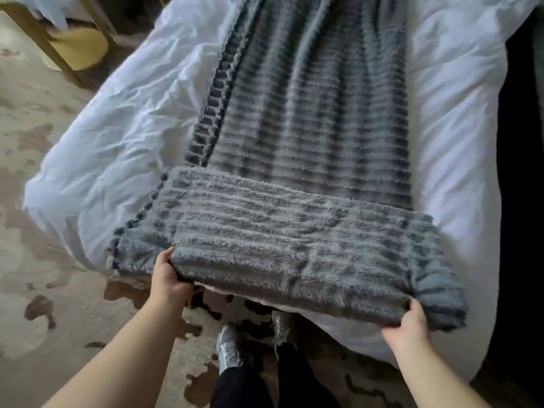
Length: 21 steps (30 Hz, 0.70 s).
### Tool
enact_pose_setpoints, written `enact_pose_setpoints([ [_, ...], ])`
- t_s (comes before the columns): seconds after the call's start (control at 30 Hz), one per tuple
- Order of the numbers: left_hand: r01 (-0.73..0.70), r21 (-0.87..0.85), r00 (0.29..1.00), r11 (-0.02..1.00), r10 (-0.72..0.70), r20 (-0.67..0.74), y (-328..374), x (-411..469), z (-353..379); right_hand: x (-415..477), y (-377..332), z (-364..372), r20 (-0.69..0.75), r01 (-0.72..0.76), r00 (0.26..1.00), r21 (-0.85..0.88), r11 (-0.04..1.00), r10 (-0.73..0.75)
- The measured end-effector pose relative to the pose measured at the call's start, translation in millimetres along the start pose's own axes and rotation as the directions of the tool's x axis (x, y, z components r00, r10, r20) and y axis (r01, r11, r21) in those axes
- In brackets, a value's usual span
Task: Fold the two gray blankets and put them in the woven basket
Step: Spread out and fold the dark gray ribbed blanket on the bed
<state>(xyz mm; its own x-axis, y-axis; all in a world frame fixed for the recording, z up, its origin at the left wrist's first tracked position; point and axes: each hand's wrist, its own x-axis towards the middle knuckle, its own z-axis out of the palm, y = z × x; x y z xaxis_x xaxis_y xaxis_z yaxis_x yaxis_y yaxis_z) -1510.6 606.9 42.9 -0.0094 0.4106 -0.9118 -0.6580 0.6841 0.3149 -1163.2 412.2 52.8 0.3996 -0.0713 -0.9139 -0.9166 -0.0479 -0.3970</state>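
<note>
My left hand (167, 279) and right hand (407, 325) both pinch the near folded edge of the gray blanket (294, 245) — 7 and 5 o'clock. It lies along the white bed (132, 136) toward 12, far end blurred.

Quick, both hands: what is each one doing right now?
Left hand: grips the near edge of the gray blanket.
Right hand: grips the same blanket's near right corner.

Arms stretched forward, your left hand (169, 279) grips the gray blanket (294, 237) at its near left edge, your right hand (409, 325) at its near right edge.
</note>
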Motion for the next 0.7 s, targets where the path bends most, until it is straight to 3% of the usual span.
enact_pose_setpoints([
  [0.07,-0.041,0.052,0.997,0.998,0.037,0.065,23.1,-17.9,22.1,-30.7,-11.5,10.3,-0.061,0.143,0.987,-0.045,0.989,-0.146],
  [0.13,-0.106,0.1,0.982,0.989,0.088,0.167,52.2,-37.9,56.2,-54.7,-39.0,41.0,0.012,0.206,0.978,-0.004,0.979,-0.206],
  [0.23,-0.237,0.091,0.922,0.967,0.194,0.335,92.4,-79.5,114.1,-114.1,-85.8,63.0,0.081,0.379,0.925,-0.096,0.921,-0.372],
  [0.3,-0.297,0.026,0.86,0.955,0.256,0.442,111.5,-117.9,148.1,-161.7,-120.7,74.4,0.134,0.423,0.885,0.17,0.89,-0.446],
  [0.37,-0.338,-0.04,0.791,0.94,0.307,0.529,123.8,-151.6,170.9,-201.4,-145.7,79.4,0.149,0.506,0.811,0.307,0.806,-0.566],
  [0.47,-0.391,-0.086,0.728,0.917,0.365,0.581,131.8,-175.5,180.5,-231.0,-155.8,73.3,0.17,0.531,0.788,0.301,0.792,-0.592],
  [0.53,-0.392,-0.082,0.735,0.916,0.365,0.571,129.7,-176.1,172.6,-228.6,-143.7,60.9,0.17,0.509,0.802,0.307,0.804,-0.573],
  [0.7,-0.354,-0.011,0.839,0.935,0.322,0.438,104.9,-143.0,114.3,-187.5,-75.0,19.9,0.092,0.439,0.878,0.232,0.868,-0.469],
])
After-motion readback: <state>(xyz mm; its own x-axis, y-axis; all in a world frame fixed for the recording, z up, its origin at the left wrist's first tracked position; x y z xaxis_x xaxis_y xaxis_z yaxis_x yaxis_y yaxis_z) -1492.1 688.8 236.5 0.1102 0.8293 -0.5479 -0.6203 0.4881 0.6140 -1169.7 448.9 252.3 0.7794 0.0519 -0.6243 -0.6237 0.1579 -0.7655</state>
